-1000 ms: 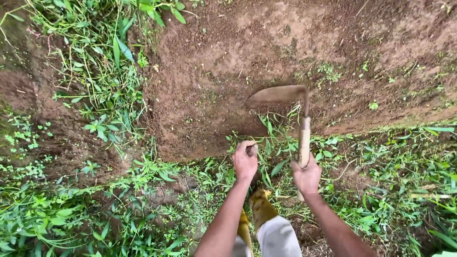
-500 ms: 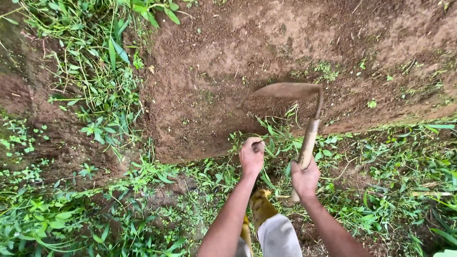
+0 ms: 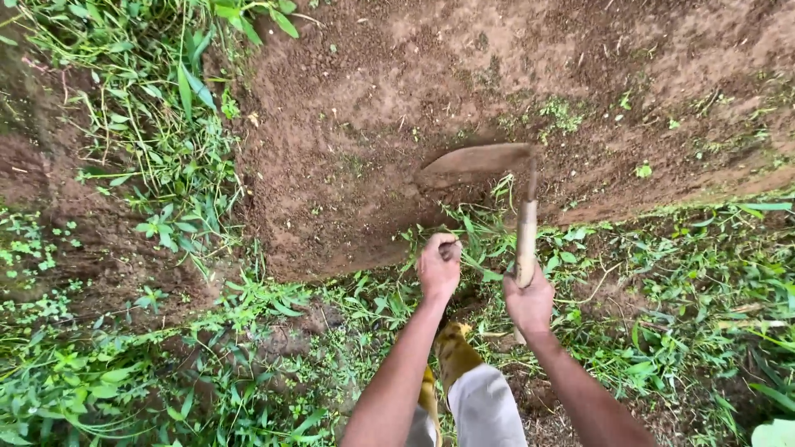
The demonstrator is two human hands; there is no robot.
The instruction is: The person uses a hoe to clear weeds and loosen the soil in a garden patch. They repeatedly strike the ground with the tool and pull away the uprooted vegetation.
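My right hand [image 3: 528, 302] grips the lower end of a pale wooden hoe handle [image 3: 526, 236]. The handle runs up to a flat, soil-stained metal blade [image 3: 476, 161], which points left over the bare brown earth at the edge of the grass. My left hand [image 3: 439, 265] is a closed fist just left of the handle, low in the grass. A thin green grass stem [image 3: 483, 270] leads out of the fist to the right. Both forearms reach up from the bottom of the head view.
Dug brown soil [image 3: 397, 99] fills the upper middle. Thick grass and weeds [image 3: 149, 149] border it on the left and run along the bottom. My leg in pale trousers [image 3: 484, 406] and a yellow boot [image 3: 455, 352] stand between my arms.
The hoe blade shifted a little to the right, then back left, and stays near the soil edge. My left fist crept slightly up. Both hands kept their grip.
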